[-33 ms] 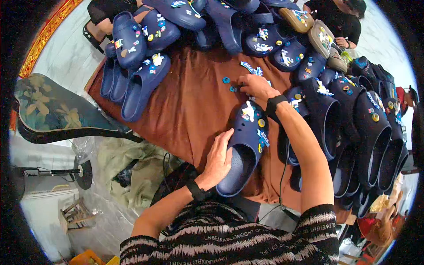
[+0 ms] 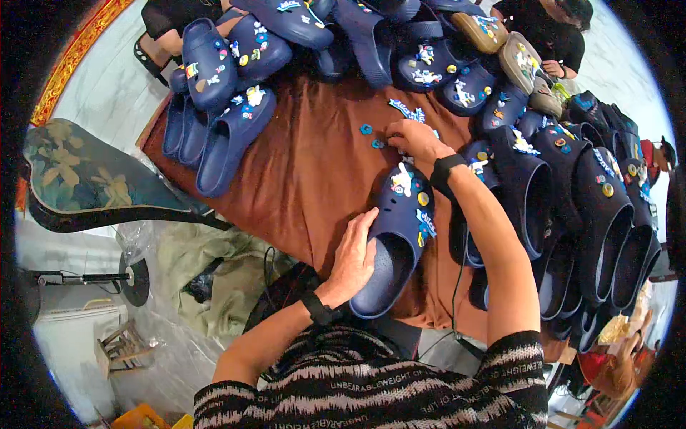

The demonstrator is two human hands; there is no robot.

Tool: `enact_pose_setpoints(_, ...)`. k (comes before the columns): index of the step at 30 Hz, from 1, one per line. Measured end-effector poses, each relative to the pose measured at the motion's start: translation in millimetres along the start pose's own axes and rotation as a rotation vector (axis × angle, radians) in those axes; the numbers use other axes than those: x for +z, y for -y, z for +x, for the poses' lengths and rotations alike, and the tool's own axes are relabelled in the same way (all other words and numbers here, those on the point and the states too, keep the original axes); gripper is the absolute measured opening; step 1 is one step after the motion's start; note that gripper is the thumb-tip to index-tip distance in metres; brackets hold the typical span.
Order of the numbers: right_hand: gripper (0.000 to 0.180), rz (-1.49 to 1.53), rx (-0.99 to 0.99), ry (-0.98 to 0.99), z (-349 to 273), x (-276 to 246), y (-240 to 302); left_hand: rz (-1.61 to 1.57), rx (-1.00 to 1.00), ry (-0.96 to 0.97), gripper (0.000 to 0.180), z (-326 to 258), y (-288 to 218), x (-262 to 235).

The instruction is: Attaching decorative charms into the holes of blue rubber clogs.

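My left hand [image 2: 351, 256] grips the left side of a navy clog [image 2: 393, 261], thumb inside its opening and fingers along its outer edge. The clog lies toe away from me, with white, yellow and blue charms on its upper and a few bare holes on its left side. Beyond the toe, my right hand [image 2: 419, 141] reaches down to the cloth, fingers curled and pressed together among small shoe charms. What they pinch is hidden. Beside the fingertips lie a blue ring-shaped charm [image 2: 366, 129] and another small blue charm [image 2: 377, 144]; a blue-and-white lettered charm [image 2: 406, 109] is just beyond.
Brown cloth [image 2: 307, 157] covers the table. Decorated navy clogs [image 2: 232, 139] stand at the left, with more along the far edge and a dense row [image 2: 525, 189] on the right. Tan clogs [image 2: 520, 64] lie far right. Two people sit across; a chair back [image 2: 93, 179] is at left.
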State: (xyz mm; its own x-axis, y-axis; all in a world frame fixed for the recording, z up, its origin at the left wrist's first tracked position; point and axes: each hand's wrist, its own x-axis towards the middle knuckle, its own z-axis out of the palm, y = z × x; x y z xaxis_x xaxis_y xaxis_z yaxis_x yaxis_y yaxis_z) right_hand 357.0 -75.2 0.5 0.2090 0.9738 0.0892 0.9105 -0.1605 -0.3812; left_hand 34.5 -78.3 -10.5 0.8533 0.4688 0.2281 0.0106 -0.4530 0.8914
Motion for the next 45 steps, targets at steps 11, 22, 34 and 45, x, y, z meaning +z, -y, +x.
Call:
enact_pose_setpoints(11, 0.024, 0.932, 0.402, 0.039, -63.3, -30.4, 43.3, 0.048, 0.017, -0.026, 0.056, 2.6, 3.5, 0.8)
enact_pose_setpoints(22, 0.026, 0.79, 0.347, 0.161, -107.2, -38.3, 83.3, 0.039, -0.007, -0.028, 0.055, 2.7, -0.1, -0.3)
enact_pose_setpoints(34, 0.028, 0.577, 0.505, 0.546, -67.2, -49.7, 96.2, 0.012, -0.011, -0.032, 0.055, 2.7, 2.6, -0.2)
enact_pose_setpoints(45, 0.035, 0.155, 0.433, 0.828, -29.9, -41.0, 94.4, 0.019, 0.001, -0.028, 0.058, 2.0, 3.4, 1.3)
